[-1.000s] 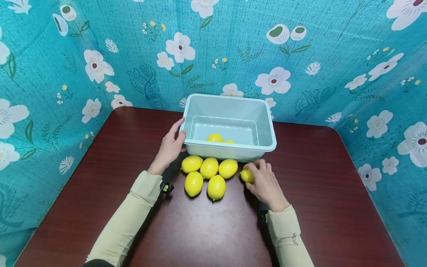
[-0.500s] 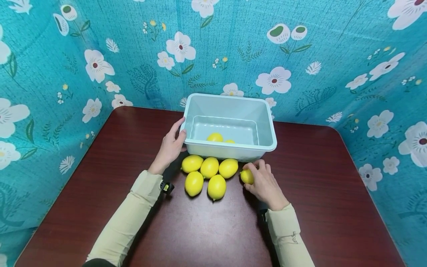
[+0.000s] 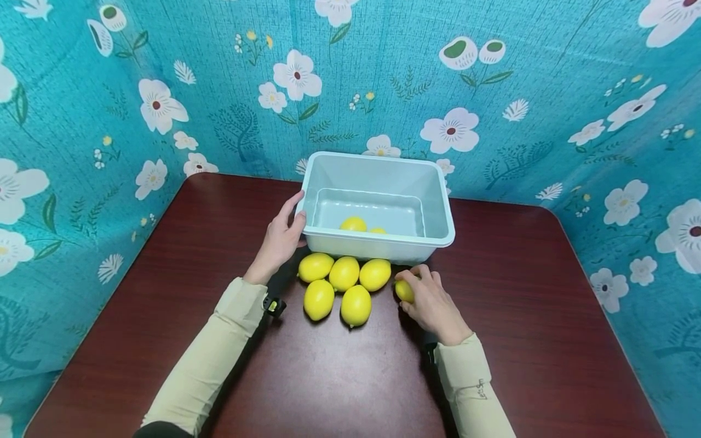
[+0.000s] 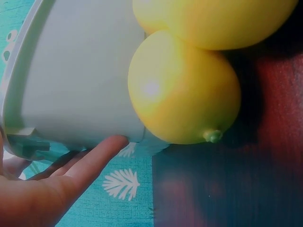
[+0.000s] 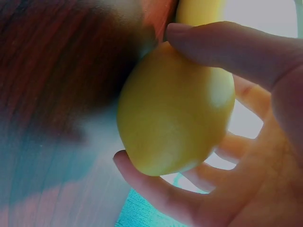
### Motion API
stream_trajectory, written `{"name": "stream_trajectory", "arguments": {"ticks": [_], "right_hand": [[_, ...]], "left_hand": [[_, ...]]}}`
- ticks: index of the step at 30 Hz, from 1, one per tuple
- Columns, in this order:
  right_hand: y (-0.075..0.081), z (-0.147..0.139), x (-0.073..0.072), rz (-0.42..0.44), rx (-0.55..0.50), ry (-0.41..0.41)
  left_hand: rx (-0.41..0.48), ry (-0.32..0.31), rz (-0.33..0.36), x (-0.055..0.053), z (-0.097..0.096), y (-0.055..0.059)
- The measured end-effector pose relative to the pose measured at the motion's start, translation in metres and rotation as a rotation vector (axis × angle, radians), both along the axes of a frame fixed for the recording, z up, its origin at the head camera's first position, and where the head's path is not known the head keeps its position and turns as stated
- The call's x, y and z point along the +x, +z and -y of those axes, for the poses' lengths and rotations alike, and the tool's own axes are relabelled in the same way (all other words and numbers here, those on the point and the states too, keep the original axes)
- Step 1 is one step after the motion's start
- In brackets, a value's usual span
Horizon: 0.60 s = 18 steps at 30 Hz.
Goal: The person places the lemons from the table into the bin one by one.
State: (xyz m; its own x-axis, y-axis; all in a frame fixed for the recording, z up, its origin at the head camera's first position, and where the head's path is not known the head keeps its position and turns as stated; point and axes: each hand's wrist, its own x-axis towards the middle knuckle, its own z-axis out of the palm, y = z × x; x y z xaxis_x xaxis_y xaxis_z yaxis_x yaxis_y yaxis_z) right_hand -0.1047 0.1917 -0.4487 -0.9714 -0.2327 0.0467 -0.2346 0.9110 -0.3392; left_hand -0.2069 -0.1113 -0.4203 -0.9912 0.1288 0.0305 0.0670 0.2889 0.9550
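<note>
My right hand (image 3: 432, 307) holds a lemon (image 5: 175, 113) near the table, right of the other lemons. In the right wrist view its thumb lies across one end and fingers curve round the other. My left hand (image 3: 279, 240) rests against the left end of a pale blue plastic bin (image 3: 378, 246), fingers fairly straight along the outer wall and rim. Two lemons show inside the bin, one (image 3: 353, 224) clearer than the other, partly hidden by the front wall. Several lemons (image 3: 344, 274) lie grouped before it, one lemon (image 4: 184, 90) close to my left fingers in the left wrist view.
The dark red-brown table (image 3: 350, 383) has rounded far corners. A teal floral cloth (image 3: 372, 79) hangs behind it and at both sides. The bin stands near the table's far edge.
My right hand's fingers have shifted slightly over the lemon, which stays in nearly the same place. The left hand, the bin and the other lemons have not visibly moved.
</note>
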Motion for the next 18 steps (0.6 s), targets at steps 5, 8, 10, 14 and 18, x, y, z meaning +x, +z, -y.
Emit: {"name": "stream_trajectory", "arguments": {"ticks": [5,8,10,14,18], "right_hand": [[0.0002,0.0004,-0.0007,0.002,0.004,-0.004],[0.0009,0.0009,-0.0009,0.015,0.006,-0.010],[0.0014,0.0010,-0.0009,0.021,0.007,-0.014],[0.0017,0.0011,-0.0012,0.028,0.010,-0.020],[0.0011,0.0011,-0.0014,0.032,0.012,-0.021]], "left_hand": [[-0.001,-0.001,-0.002,0.0001,0.0002,0.0001],[-0.002,-0.002,-0.002,0.0006,0.0006,0.0000],[0.000,-0.002,0.001,0.0011,0.0007,0.0001],[0.002,-0.006,0.005,0.0018,0.0010,0.0005],[0.002,-0.007,0.006,0.0020,0.0012,0.0005]]}}
